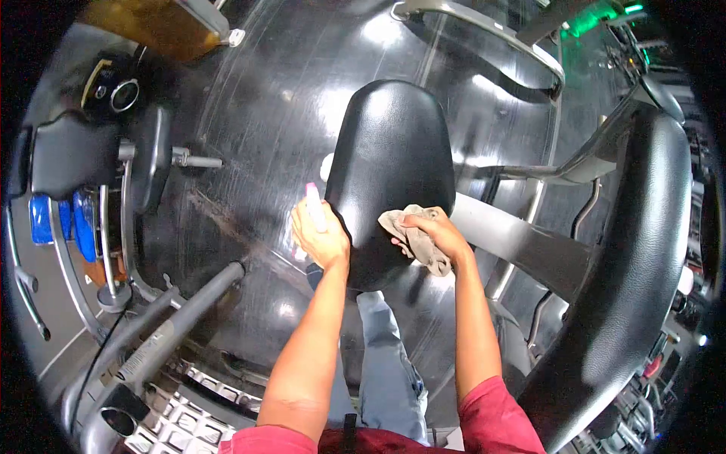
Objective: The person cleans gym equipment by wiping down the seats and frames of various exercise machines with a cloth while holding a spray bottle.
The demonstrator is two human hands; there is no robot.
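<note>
A black padded seat [393, 144] of an exercise machine lies in the middle of the head view. Pressed on its near right part is a crumpled beige cloth [414, 231], and my right hand [439, 233] grips it with the thumb on top. Beside the seat's left edge, my left hand [324, 236] is closed around a spray bottle [314, 204] with a white top and pink tip. My fingers and palm hide most of the bottle.
A large black backrest pad [620, 280] rises at the right, joined to the seat by a grey metal beam [522, 231]. Another padded machine [76, 155] stands at the left. Metal tubes [189, 321] are at lower left, and a curved frame bar [491, 34] is at the far side.
</note>
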